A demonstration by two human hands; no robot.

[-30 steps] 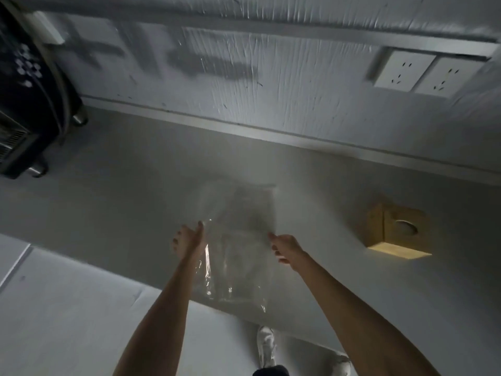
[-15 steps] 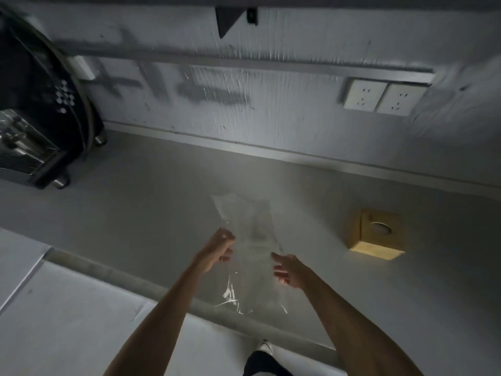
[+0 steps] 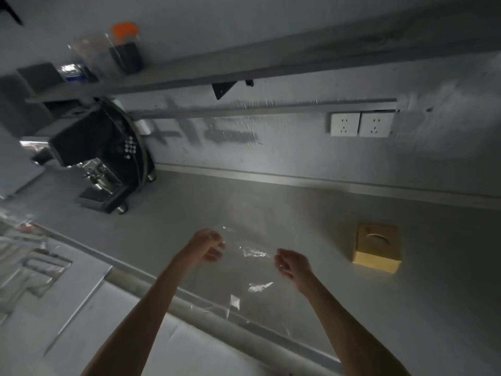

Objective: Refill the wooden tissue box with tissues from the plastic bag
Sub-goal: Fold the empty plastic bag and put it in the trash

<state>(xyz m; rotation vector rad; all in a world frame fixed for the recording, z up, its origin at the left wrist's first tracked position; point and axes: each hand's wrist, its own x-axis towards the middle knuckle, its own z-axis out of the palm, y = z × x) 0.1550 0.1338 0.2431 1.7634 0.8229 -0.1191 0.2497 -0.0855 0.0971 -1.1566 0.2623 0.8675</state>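
left hand (image 3: 207,245) and right hand (image 3: 291,263) now wider apart, plastic bag (image 3: 252,286) dropped to hang below them

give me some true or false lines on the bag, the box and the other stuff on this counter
1. The left hand and right hand both grip the plastic bag. True.
2. The wooden tissue box sits left of the hands. False: it stands on the counter to their right.
3. Two wall sockets are mounted above the counter. True.
4. The coffee machine touches the box. False: it stands far off, at the counter's left end.
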